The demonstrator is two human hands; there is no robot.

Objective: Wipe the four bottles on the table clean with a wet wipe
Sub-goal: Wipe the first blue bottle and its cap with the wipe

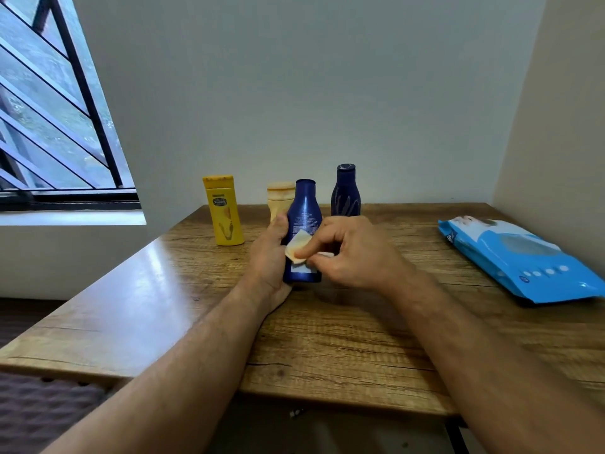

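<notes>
My left hand (270, 257) grips a blue bottle (304, 211) from its left side and holds it upright at the middle of the wooden table (327, 339). My right hand (347, 253) pinches a small white wet wipe (298, 249) and presses it against the bottle's front label. Behind stand a yellow bottle (224, 211), a cream bottle (278, 199) partly hidden by the blue one, and a dark blue bottle (346, 191).
A blue pack of wet wipes (520, 260) lies on the table's right side near the side wall. A barred window (55, 126) is at the left. The back wall stands just behind the bottles.
</notes>
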